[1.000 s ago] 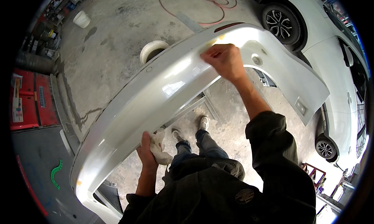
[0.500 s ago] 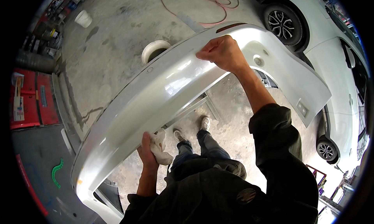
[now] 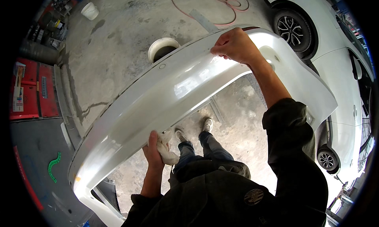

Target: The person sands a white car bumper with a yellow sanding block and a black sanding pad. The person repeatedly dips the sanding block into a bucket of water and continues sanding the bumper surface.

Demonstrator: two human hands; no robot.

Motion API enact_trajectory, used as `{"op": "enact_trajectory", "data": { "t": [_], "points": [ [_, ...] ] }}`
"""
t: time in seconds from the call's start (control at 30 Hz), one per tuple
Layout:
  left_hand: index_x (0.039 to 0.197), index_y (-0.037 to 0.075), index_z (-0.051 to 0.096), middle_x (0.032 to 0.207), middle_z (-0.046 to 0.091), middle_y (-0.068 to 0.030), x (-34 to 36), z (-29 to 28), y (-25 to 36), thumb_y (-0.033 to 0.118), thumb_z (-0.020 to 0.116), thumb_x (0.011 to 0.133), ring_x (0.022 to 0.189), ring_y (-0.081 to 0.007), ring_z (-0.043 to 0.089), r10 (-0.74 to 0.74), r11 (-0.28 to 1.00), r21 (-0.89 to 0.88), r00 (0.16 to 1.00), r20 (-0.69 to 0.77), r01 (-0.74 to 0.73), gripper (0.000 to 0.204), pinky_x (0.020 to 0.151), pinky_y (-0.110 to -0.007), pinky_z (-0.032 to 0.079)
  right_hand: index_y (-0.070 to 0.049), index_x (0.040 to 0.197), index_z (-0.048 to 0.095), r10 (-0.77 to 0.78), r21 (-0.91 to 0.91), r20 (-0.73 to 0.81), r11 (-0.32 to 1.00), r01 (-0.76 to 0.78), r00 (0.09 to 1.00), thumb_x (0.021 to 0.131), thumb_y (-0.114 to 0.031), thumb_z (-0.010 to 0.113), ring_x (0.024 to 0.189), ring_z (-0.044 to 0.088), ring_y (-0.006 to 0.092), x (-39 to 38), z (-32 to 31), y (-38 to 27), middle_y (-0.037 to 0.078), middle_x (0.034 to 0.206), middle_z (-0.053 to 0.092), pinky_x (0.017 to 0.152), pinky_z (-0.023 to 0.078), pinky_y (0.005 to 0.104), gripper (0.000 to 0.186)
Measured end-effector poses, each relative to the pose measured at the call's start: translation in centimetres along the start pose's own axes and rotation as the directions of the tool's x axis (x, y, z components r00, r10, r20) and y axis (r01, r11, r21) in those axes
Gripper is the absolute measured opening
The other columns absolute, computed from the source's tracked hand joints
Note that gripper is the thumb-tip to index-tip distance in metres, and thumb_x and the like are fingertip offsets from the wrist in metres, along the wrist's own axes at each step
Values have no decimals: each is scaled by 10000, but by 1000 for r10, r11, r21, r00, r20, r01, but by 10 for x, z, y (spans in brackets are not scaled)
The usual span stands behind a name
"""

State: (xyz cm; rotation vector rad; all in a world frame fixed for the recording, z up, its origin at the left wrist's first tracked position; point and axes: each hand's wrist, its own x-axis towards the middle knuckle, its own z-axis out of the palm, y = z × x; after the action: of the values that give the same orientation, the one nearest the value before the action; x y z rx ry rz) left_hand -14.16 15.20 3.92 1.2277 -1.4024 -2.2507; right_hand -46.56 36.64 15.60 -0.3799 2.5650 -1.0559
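Bumper arches above the floor, its right end beside a car. The left hand curls around a white cloth, thumb at the near edge; the right hand, fingers bunched, is over the far side; whether it holds anything, I cannot tell.

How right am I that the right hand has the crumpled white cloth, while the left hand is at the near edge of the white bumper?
Not quite: the head view shows the crumpled white cloth in the left hand, not the right hand. The left hand is indeed at the near edge of the white bumper.
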Motion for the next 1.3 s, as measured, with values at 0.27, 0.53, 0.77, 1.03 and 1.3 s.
{"op": "enact_trajectory", "data": {
  "t": [0.27,0.53,0.77,1.03,1.3],
  "points": [
    [1048,76,643,914,649,-25,9,-12,-12,317,688,995,730,-130,629,26,1000,-12,999,21,-25,252,604,-294,522,-31,817,802,-69,-186,-108,981,48,992,719,-283,851,734,759,238,3,-3,5,148,766,761,755,609,344,275],
    [1199,45,629,1018,664,-42,17,-16,-17,245,672,1008,850,-162,667,-27,1000,-10,998,62,28,279,676,-323,558,-35,867,794,-6,-44,-342,999,-9,940,750,-266,806,707,746,278,-28,24,3,150,751,750,733,602,368,259],
    [1198,-36,660,1125,693,-135,-8,-13,-27,244,522,1075,1039,-213,629,92,821,505,934,344,-267,336,947,-371,501,14,899,752,-30,271,117,962,-3,993,932,-335,752,697,746,277,-155,114,10,152,788,754,672,585,380,351],
    [1389,-31,461,1319,493,-241,-45,28,-26,298,615,985,1202,-390,492,497,430,283,487,718,-857,544,1072,-496,385,17,1214,684,80,843,429,322,-431,900,1092,-340,553,923,668,117,-251,172,26,41,1006,723,826,551,284,399],
    [1419,-22,472,1329,574,-207,-37,25,-1,185,729,876,1231,-368,563,317,623,347,631,708,-702,636,1080,-500,445,18,1174,697,40,745,4,667,-30,999,963,-100,704,964,651,102,-226,123,33,51,1059,702,787,549,291,242]
  ]
}}
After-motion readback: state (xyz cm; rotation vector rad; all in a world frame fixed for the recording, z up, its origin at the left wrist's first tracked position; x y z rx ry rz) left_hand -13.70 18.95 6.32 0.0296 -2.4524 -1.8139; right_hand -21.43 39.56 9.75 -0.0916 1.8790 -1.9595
